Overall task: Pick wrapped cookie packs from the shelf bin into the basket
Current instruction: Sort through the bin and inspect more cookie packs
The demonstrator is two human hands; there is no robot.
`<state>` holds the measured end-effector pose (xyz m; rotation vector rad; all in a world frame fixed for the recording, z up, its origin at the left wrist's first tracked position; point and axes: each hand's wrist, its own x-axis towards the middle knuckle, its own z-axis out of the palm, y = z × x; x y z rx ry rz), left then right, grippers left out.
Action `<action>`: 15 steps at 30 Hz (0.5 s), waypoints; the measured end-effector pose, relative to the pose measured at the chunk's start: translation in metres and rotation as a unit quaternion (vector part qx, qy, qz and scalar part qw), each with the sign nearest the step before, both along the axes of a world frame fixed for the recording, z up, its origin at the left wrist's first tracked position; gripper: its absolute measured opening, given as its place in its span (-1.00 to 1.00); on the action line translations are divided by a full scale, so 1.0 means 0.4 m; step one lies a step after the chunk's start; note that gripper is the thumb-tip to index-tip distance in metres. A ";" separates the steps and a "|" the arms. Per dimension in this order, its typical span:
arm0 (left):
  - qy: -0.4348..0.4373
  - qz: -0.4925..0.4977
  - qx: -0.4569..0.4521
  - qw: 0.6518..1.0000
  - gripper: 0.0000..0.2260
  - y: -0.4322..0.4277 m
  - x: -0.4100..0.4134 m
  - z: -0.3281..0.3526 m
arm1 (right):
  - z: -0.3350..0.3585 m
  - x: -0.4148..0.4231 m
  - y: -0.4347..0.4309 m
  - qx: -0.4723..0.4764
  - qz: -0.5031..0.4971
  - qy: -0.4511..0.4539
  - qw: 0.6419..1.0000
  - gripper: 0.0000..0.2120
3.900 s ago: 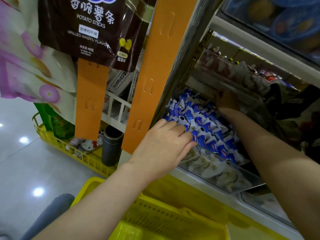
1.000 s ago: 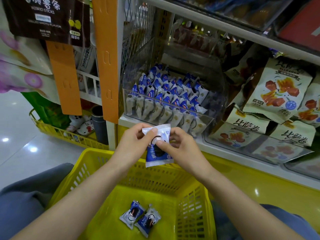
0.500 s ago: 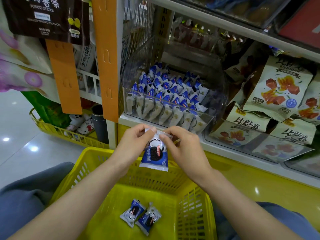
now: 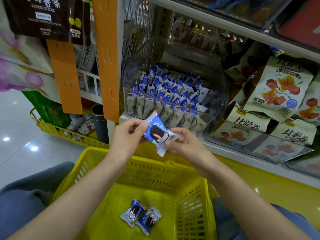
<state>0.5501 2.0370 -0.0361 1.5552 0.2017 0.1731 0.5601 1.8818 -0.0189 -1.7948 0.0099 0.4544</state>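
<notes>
Crinkly blue-white cookie pack (image 4: 156, 132) pinched by both hands' fingers, left hand (image 4: 127, 135), right hand (image 4: 186, 142), above slotted yellow basket (image 4: 155, 172).

We are holding our bare left hand (image 4: 128, 135) and bare right hand (image 4: 187, 145) close together, both pinching one blue-and-white plastic-wrapped cookie pack (image 4: 156, 133).
Our left thumb and curled fingers are gripping the pack's upper-left crimped edge; our right fingers are curling round its lower-right end, the back of that hand facing us. Our bare left forearm (image 4: 78, 193) and bare right forearm (image 4: 242, 193) are stretching forward from the lower corners and converging, the right wrist sitting slightly lower.
</notes>
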 end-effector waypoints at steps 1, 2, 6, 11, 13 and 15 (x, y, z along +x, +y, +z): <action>-0.011 -0.004 0.030 0.999 -0.90 0.002 0.000 -0.003 | -0.003 -0.003 0.001 -0.056 0.018 -0.048 0.997 -0.55; -0.023 -0.012 0.058 0.998 -0.89 0.003 -0.001 -0.005 | -0.006 -0.005 0.002 -0.093 0.028 -0.102 0.990 -0.52; -0.054 -0.065 0.150 0.985 -0.89 -0.004 -0.006 -0.013 | -0.002 -0.010 0.012 -0.058 0.038 -0.220 0.973 -0.87; -0.044 -0.039 0.079 0.995 -0.88 -0.004 -0.002 -0.011 | -0.002 -0.009 0.014 -0.012 0.033 -0.146 0.989 -0.86; -0.038 -0.005 0.027 0.999 -0.87 0.002 0.002 -0.005 | -0.004 -0.015 0.018 0.005 0.062 -0.085 0.994 -0.81; -0.032 0.005 0.005 0.999 -0.87 0.004 0.003 0.000 | -0.003 -0.019 0.017 -0.025 0.048 -0.123 0.991 -0.84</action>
